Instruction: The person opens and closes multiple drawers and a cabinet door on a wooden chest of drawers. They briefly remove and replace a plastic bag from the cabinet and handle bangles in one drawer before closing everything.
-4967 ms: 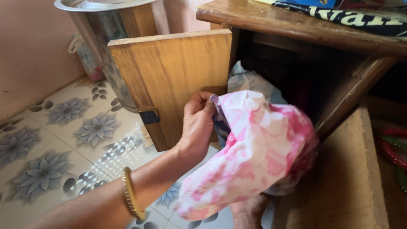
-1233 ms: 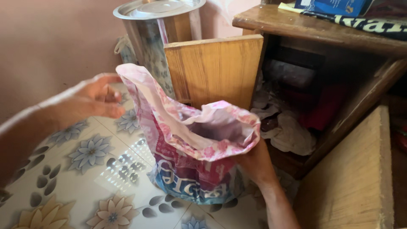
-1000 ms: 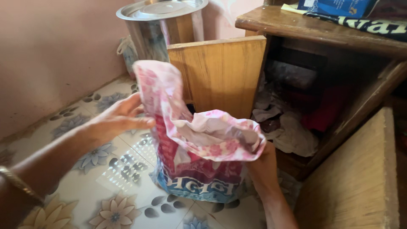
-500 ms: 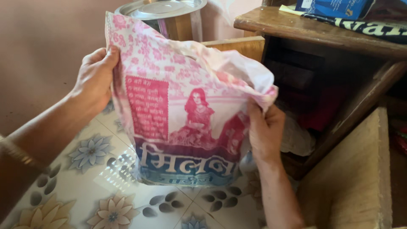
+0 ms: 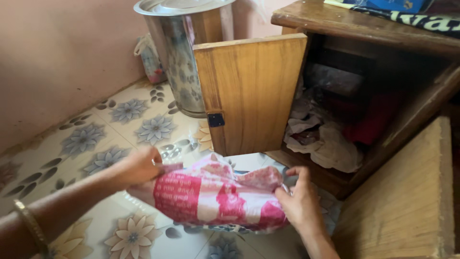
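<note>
Both hands, left hand (image 5: 139, 165) and right hand (image 5: 299, 201), pinch the pink-and-white printed plastic bag (image 5: 220, 196), now lowered and flattened between them.

A bag (image 5: 218, 196) lies low over the floor (image 5: 96, 134), between the left hand (image 5: 139, 165) at its left end and the right hand (image 5: 302, 201) at its right. Behind it stands an open cabinet door (image 5: 251, 91). A drum (image 5: 179, 52) stands behind and left of the door, near the wall (image 5: 57, 57). Right of the door, cloths (image 5: 326, 144) lie inside the cabinet (image 5: 407, 57). A second door (image 5: 407, 201) stands at the far right.
</note>
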